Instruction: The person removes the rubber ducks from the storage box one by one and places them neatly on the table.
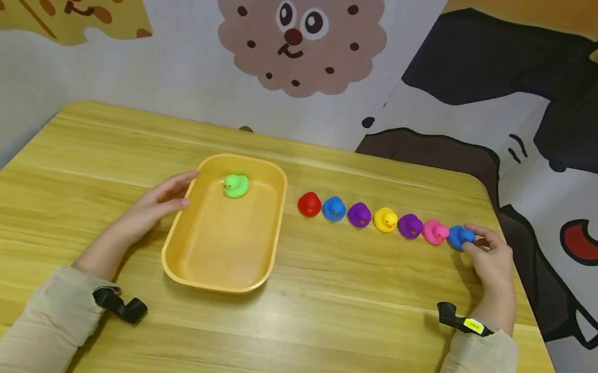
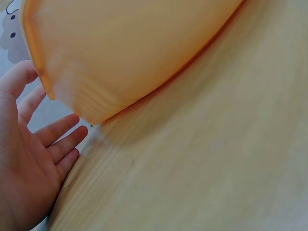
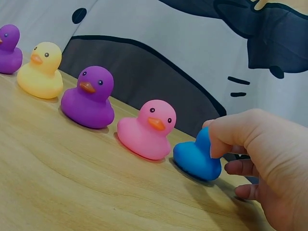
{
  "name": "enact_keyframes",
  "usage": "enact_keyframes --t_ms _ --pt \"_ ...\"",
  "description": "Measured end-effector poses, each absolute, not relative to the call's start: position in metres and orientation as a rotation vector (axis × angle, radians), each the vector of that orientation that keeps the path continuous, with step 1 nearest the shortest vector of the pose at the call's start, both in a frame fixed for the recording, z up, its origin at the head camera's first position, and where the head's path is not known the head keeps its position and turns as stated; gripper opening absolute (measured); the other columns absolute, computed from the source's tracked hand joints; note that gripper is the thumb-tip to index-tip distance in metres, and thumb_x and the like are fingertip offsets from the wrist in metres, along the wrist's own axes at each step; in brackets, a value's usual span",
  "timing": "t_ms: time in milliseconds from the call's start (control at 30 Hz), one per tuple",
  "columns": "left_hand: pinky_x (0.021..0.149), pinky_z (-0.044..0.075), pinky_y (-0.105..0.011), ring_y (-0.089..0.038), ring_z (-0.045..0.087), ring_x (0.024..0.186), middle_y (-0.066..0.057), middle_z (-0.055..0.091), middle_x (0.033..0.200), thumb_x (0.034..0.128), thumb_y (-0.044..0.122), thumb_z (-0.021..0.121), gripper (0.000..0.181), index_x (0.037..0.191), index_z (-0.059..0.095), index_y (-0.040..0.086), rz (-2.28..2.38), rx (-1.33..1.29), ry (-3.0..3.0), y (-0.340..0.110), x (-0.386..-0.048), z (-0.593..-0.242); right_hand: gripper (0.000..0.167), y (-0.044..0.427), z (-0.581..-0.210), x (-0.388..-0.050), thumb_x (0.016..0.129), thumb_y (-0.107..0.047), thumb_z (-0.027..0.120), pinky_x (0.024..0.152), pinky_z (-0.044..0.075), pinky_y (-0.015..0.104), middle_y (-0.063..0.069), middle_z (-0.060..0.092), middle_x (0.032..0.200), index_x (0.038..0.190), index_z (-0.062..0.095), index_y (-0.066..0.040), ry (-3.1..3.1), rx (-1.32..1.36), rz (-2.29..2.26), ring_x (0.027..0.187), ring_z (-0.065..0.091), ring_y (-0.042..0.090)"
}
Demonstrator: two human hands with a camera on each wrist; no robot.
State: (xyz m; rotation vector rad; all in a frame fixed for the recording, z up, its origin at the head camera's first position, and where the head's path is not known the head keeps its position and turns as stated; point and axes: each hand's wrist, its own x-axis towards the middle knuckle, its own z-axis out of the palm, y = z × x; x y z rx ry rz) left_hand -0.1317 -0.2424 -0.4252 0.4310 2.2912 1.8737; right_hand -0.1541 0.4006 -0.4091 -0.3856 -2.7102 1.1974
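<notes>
At the right end of a row of rubber ducks, my right hand [image 1: 495, 262] pinches a blue rubber duck [image 3: 195, 156] by its head, and the duck's base is at the tabletop. Beside it sits a pink duck [image 3: 149, 130], then a purple duck [image 3: 91, 98] and a yellow duck [image 1: 385, 220]. My left hand [image 1: 156, 201] touches the left rim of an orange tray [image 1: 222, 246], its fingers loosely bent. In the left wrist view the lower fingers spread apart below the rim. Inside the tray, near its far end, lies a green duck [image 1: 236, 186].
Farther left in the row stand another purple duck [image 1: 359, 215], a second blue duck [image 1: 334, 209] and a red duck [image 1: 310, 204], which is nearest the tray. All are on a wooden table [image 1: 334, 344]. Behind it hangs a cloth with cartoon figures [image 1: 300, 34].
</notes>
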Motion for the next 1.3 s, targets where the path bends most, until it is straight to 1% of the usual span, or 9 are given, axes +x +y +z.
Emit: enact_keyframes --t_ms 300,533,633,700,833,933,1033,1100,1300 --pt "0.098 0.035 -0.023 -0.025 0.039 0.129 -0.021 0.033 0.149 0.1002 0.017 0.051 0.055 0.151 0.03 0.015 1.887 0.443 2.279 -0.242 -0.132 -0.425 0.036 0.402 -0.411 -0.154 0.091 -0.019 0.061 0.06 0.039 0.022 0.005 0.05 0.108 0.124 0.057 -0.006 -2.719 -0.341 1.21 0.089 0.041 0.016" --pt "0.097 0.036 -0.022 -0.023 0.04 0.128 -0.021 0.033 0.149 0.1002 0.016 0.051 0.054 0.151 0.031 0.014 1.895 0.447 2.275 -0.241 -0.133 -0.425 0.037 0.403 -0.411 -0.153 0.091 -0.017 0.061 0.06 0.039 0.022 0.006 0.051 0.107 0.126 0.056 -0.006 -2.714 -0.313 1.226 0.088 0.041 0.015" --pt "0.097 0.036 -0.022 -0.023 0.039 0.129 -0.021 0.033 0.149 0.1002 0.017 0.051 0.055 0.151 0.031 0.014 1.89 0.441 2.277 -0.241 -0.132 -0.425 0.04 0.402 -0.409 -0.153 0.091 -0.015 0.061 0.063 0.039 0.021 0.006 0.051 0.113 0.13 0.055 -0.005 -2.708 -0.283 1.212 0.09 0.042 0.012" --pt "0.097 0.035 -0.023 -0.025 0.039 0.129 -0.02 0.032 0.15 0.1002 0.018 0.051 0.055 0.151 0.031 0.015 1.884 0.435 2.281 -0.241 -0.132 -0.425 0.043 0.401 -0.406 -0.152 0.09 -0.013 0.061 0.066 0.038 0.022 0.008 0.052 0.117 0.132 0.054 -0.005 -2.7 -0.268 1.194 0.093 0.042 0.011" --pt "0.1 0.034 -0.028 -0.028 0.036 0.131 -0.02 0.032 0.15 0.1003 0.018 0.051 0.055 0.151 0.03 0.015 1.871 0.425 2.288 -0.242 -0.132 -0.424 0.045 0.398 -0.399 -0.151 0.09 -0.013 0.061 0.074 0.035 0.026 0.008 0.05 0.126 0.134 0.054 -0.007 -2.682 -0.264 1.16 0.1 0.042 0.016" --pt "0.102 0.033 -0.034 -0.03 0.035 0.132 -0.019 0.031 0.151 0.1004 0.018 0.05 0.055 0.151 0.03 0.016 1.864 0.421 2.289 -0.242 -0.132 -0.424 0.044 0.394 -0.392 -0.15 0.09 -0.016 0.061 0.077 0.033 0.028 0.005 0.049 0.128 0.134 0.055 -0.009 -2.666 -0.264 1.14 0.104 0.04 0.019" --pt "0.103 0.032 -0.039 -0.031 0.034 0.132 -0.019 0.031 0.151 0.1005 0.018 0.05 0.055 0.152 0.029 0.016 1.862 0.423 2.288 -0.242 -0.132 -0.424 0.044 0.388 -0.383 -0.151 0.09 -0.016 0.063 0.079 0.032 0.027 0.003 0.05 0.127 0.133 0.056 -0.008 -2.623 -0.239 1.145 0.103 0.041 0.016" --pt "0.104 0.031 -0.039 -0.031 0.035 0.132 -0.019 0.031 0.151 0.1004 0.018 0.05 0.055 0.151 0.03 0.016 1.865 0.417 2.287 -0.242 -0.132 -0.424 0.043 0.383 -0.376 -0.151 0.09 -0.016 0.064 0.08 0.031 0.026 0.0 0.051 0.125 0.131 0.057 -0.008 -2.594 -0.225 1.155 0.102 0.042 0.014" --pt "0.102 0.033 -0.032 -0.028 0.036 0.132 -0.019 0.032 0.15 0.1003 0.018 0.051 0.055 0.151 0.03 0.016 1.874 0.421 2.283 -0.242 -0.131 -0.424 0.038 0.364 -0.357 -0.151 0.09 -0.016 0.066 0.078 0.033 0.023 -0.002 0.055 0.119 0.127 0.06 -0.009 -2.516 -0.15 1.227 0.098 0.043 0.008"
